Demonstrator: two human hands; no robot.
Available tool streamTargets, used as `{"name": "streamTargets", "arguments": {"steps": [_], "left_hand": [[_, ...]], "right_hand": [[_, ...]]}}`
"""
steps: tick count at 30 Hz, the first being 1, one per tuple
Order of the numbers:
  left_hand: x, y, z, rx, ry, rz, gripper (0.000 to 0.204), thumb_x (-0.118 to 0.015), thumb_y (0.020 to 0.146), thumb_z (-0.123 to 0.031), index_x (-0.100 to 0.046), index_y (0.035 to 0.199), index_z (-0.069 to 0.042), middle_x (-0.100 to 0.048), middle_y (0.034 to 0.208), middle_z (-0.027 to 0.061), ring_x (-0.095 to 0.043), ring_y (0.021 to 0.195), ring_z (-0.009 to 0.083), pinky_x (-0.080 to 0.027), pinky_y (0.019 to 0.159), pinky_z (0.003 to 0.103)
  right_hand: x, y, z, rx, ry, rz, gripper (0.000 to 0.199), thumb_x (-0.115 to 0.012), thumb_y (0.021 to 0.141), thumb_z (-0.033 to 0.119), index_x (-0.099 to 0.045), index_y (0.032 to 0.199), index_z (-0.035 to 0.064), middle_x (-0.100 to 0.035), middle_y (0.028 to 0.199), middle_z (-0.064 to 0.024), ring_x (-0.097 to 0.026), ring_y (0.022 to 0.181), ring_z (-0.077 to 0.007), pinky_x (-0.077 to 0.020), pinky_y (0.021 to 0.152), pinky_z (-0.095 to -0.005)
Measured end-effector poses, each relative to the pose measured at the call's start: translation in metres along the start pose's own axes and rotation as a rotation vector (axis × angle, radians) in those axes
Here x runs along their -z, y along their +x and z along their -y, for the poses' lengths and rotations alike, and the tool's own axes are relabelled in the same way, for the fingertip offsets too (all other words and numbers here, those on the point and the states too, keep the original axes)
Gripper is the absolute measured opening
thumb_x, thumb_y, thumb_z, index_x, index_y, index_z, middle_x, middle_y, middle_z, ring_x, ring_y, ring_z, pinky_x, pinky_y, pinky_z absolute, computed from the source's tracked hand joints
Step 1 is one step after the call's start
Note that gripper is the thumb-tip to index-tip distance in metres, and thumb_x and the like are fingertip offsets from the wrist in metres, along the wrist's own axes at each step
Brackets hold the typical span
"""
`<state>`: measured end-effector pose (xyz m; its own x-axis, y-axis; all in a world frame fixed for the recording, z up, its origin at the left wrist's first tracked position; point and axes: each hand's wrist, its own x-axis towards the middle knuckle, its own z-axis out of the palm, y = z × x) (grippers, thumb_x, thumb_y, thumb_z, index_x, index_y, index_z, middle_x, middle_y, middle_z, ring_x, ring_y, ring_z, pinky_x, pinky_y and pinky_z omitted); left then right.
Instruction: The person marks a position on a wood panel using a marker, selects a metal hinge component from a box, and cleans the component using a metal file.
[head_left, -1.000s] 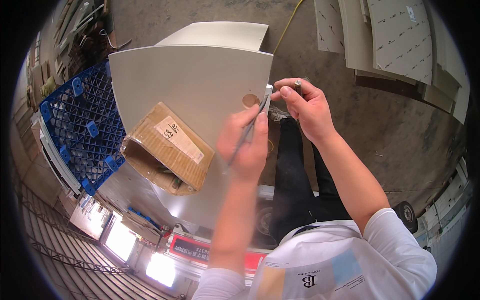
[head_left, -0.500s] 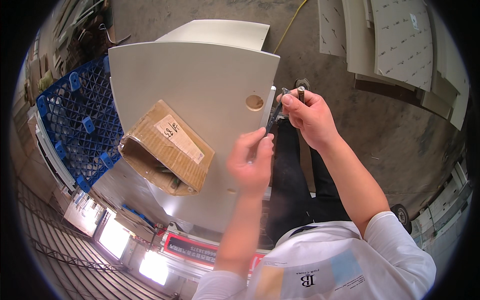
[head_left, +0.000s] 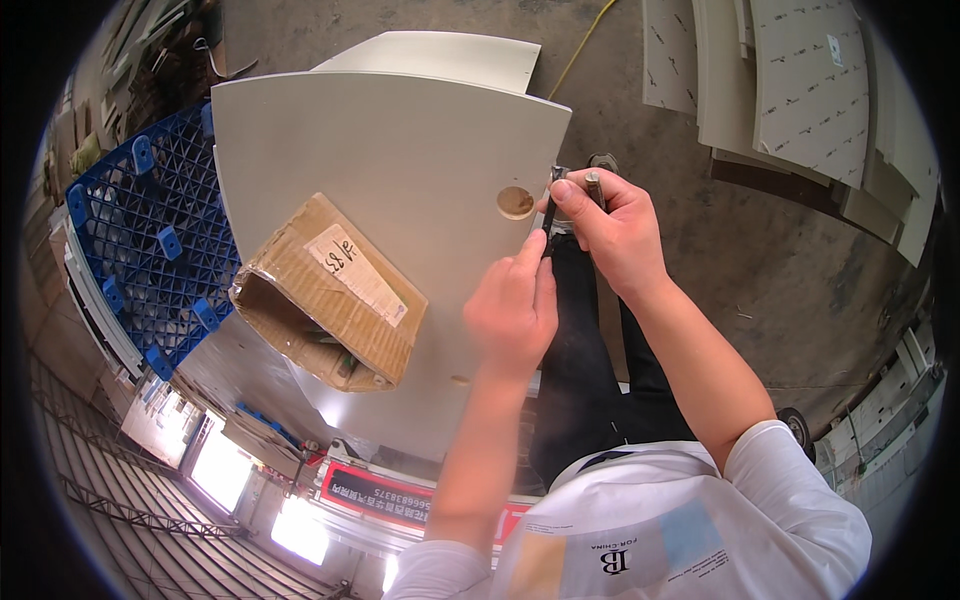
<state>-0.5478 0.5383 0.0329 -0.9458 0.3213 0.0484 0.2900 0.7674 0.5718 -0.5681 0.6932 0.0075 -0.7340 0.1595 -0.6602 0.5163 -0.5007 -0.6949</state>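
A thin black rod-like piece (head_left: 549,212) spans my two hands beside the right edge of a large pale panel (head_left: 390,140). My left hand (head_left: 512,305) pinches its lower end between thumb and fingers. At the upper end, my right hand (head_left: 625,230) grips it between thumb and forefinger. A short metal cylinder (head_left: 594,186) also sticks up from the curled fingers of that right hand; its lower part is hidden. Close to the hands, the panel has a round hole (head_left: 515,203). What exact kind the black piece is, I cannot tell.
An open-ended cardboard box (head_left: 340,285) lies on the panel, left of my hands. A blue plastic pallet (head_left: 150,235) is at the far left. Large curved sheets (head_left: 810,90) lean at the upper right. A yellow cord (head_left: 585,45) runs across the floor.
My left hand has moved slightly up and right along the black piece, which now stands more upright. My right hand has shifted a little left and up, still holding the cylinder.
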Motion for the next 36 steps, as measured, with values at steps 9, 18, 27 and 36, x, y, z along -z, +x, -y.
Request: {"name": "streamTargets", "arguments": {"steps": [9,18,27,36], "left_hand": [[-0.004,0.005,0.006,-0.038,-0.019,-0.014,0.037,-0.072,0.087,0.003,-0.072,0.124,-0.002,-0.063,0.078,0.0093,-0.061,0.062,0.0259,-0.049,0.055,0.038],[-0.001,0.005,0.006,-0.019,-0.022,0.042,0.038,-0.072,0.087,0.004,-0.072,0.124,-0.002,-0.058,0.073,0.0085,-0.057,0.058,0.0251,-0.048,0.054,0.038],[0.007,0.005,-0.002,0.021,-0.021,0.077,0.035,-0.071,0.088,0.004,-0.072,0.123,0.0,-0.059,0.073,0.0098,-0.057,0.058,0.0258,-0.048,0.054,0.038],[0.022,0.001,-0.016,0.081,-0.005,0.087,0.028,-0.07,0.09,0.001,-0.073,0.118,0.002,-0.072,0.087,0.0147,-0.071,0.07,0.0297,-0.056,0.062,0.038]], "right_hand": [[0.0,0.005,0.002,-0.016,-0.094,-0.054,0.027,-0.078,0.097,0.027,-0.071,0.083,0.0048,-0.056,0.07,0.0111,-0.042,0.066,0.0011,-0.0327,0.056,-0.0222],[0.0,0.007,0.011,-0.079,-0.116,-0.046,0.029,-0.079,0.093,0.028,-0.07,0.079,0.0045,-0.058,0.071,0.0099,-0.046,0.068,0.0,-0.037,0.059,-0.0223],[0.0,0.006,0.015,-0.132,-0.117,-0.019,0.027,-0.078,0.092,0.026,-0.071,0.08,0.0034,-0.061,0.072,0.0084,-0.047,0.068,-0.0006,-0.038,0.059,-0.0226],[0.001,0.0,0.004,-0.144,-0.154,0.044,0.026,-0.079,0.094,0.026,-0.072,0.084,0.0026,-0.061,0.07,0.004,-0.049,0.065,-0.0028,-0.0365,0.058,-0.0234]]}}
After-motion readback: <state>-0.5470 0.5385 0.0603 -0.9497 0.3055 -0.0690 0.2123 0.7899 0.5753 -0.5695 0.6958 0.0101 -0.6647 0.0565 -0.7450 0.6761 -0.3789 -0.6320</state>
